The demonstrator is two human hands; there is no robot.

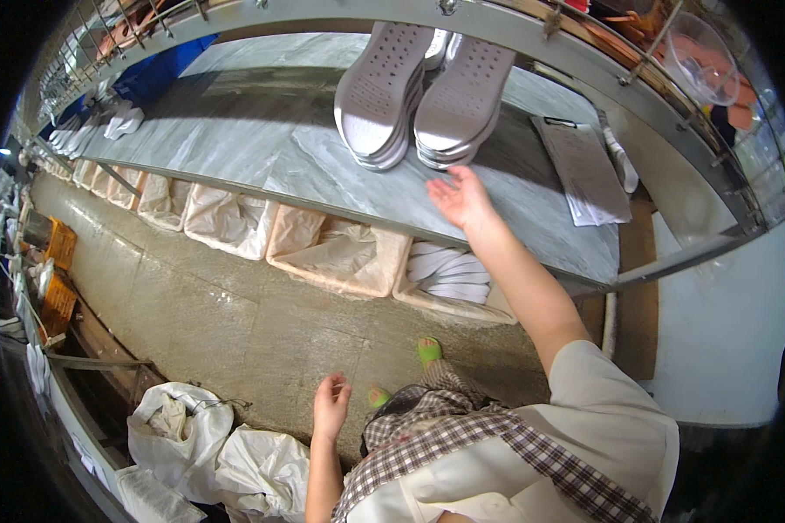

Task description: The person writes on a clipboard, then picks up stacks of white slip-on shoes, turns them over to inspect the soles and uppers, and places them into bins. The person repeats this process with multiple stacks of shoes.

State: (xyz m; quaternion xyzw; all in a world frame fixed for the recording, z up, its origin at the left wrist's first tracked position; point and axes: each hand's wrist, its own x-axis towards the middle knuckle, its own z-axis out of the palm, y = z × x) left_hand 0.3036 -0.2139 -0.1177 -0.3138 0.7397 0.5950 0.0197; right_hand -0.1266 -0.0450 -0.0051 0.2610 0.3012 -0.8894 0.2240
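Two stacks of white shoe soles, dotted with small holes, lie side by side on a grey marbled table. The nearer end of the right stack is just beyond my right hand, which reaches over the table's edge. Its fingers are spread and nothing is in them; I cannot tell whether a fingertip touches the soles. Low beside my body, over the floor, hangs my left hand, its fingers loosely bent and apart, holding nothing.
Lined bins stand in a row under the table, one with white soles. A clipboard with papers lies to the right. A metal rack bar crosses above. White sacks and orange crates are at the left.
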